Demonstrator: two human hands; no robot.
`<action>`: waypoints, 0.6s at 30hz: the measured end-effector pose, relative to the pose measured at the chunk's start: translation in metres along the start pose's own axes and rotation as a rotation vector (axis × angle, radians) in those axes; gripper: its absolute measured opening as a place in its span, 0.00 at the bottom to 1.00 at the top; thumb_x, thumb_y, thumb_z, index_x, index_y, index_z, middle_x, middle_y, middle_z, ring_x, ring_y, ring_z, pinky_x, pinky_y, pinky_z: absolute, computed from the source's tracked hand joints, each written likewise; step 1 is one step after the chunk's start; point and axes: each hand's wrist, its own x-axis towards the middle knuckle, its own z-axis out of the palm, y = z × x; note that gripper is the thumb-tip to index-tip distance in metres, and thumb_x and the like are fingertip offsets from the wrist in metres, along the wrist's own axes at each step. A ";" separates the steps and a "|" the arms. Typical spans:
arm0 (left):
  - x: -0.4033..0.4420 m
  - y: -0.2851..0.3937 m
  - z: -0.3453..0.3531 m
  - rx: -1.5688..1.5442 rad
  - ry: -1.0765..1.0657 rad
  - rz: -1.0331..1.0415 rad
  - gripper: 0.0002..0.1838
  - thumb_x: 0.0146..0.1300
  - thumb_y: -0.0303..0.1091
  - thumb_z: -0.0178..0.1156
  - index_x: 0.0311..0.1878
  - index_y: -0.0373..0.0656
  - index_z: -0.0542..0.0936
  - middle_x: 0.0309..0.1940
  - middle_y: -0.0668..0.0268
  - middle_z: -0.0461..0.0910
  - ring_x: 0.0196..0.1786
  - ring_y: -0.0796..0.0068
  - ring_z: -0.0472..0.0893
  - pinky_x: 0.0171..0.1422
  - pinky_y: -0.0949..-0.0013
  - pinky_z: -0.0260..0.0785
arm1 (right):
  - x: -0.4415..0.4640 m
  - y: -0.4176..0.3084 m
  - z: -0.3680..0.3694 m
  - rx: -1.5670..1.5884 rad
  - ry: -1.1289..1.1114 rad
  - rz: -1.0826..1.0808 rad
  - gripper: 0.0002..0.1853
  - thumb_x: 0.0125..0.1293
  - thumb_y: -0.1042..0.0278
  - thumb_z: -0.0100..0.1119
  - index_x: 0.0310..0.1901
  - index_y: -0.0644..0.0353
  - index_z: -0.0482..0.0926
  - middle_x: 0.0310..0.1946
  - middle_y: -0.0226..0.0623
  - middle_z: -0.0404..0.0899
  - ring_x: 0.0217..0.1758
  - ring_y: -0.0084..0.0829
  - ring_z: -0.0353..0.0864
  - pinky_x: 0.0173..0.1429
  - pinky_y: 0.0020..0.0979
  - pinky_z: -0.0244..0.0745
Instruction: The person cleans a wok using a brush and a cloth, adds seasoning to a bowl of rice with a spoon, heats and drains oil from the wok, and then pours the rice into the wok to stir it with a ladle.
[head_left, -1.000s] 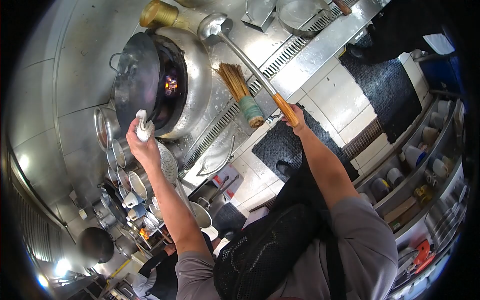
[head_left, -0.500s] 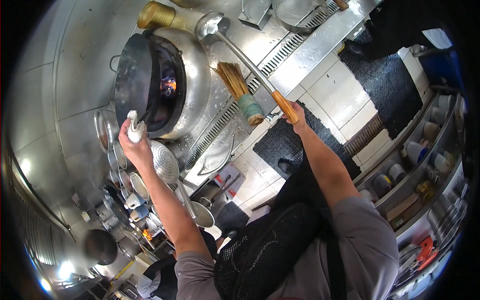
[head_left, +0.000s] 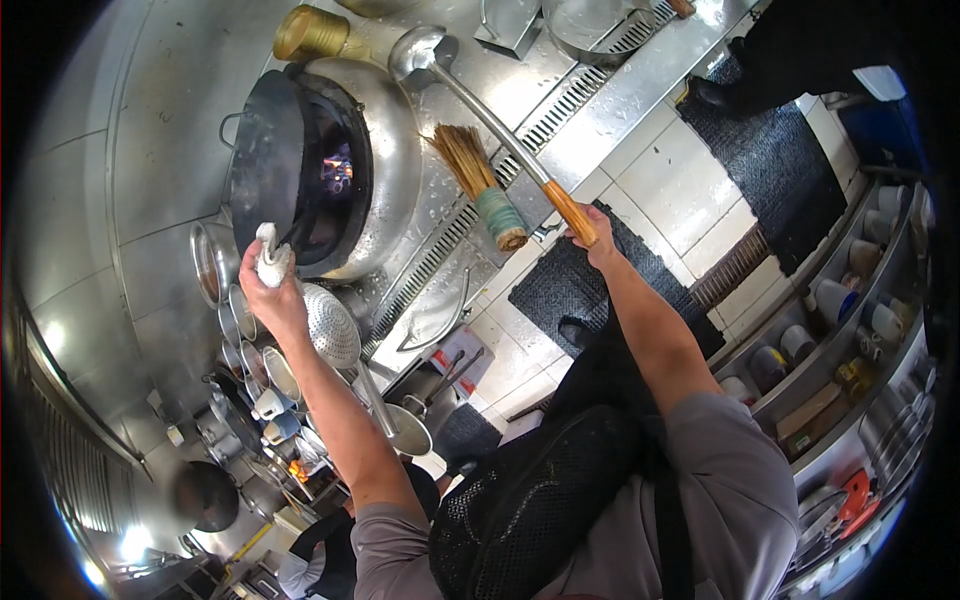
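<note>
My left hand (head_left: 272,300) is closed on a folded white cloth (head_left: 272,262) at the near edge of a dark wok (head_left: 262,165). A wok handle inside the cloth is hidden, if it is there. The wok stands tilted up on its side over the burner ring (head_left: 395,170), where a small flame (head_left: 337,172) shows in the opening. My right hand (head_left: 597,240) grips the wooden handle of a long steel ladle (head_left: 490,122), whose bowl rests by the counter's far side. Beside the ladle lies a bamboo wok brush (head_left: 480,190) with a green-wrapped grip.
A perforated strainer (head_left: 330,325) and several metal bowls stand left of my forearm. A drain grate (head_left: 440,245) runs along the counter. At right are shelves of containers (head_left: 835,300). Another person's dark-clothed leg and shoe (head_left: 708,92) show at upper right, above black floor mats (head_left: 770,150).
The flame in the burner looks smaller and less orange. Both hands, the tilted wok and the ladle hold nearly the same positions.
</note>
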 end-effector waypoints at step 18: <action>-0.051 0.022 0.007 -0.038 -0.081 -0.190 0.34 0.49 0.24 0.70 0.62 0.46 0.71 0.54 0.54 0.72 0.58 0.50 0.72 0.61 0.53 0.64 | -0.130 -0.159 0.073 -1.528 -0.167 -0.854 0.44 0.56 0.73 0.64 0.74 0.55 0.53 0.56 0.59 0.62 0.55 0.58 0.71 0.61 0.48 0.71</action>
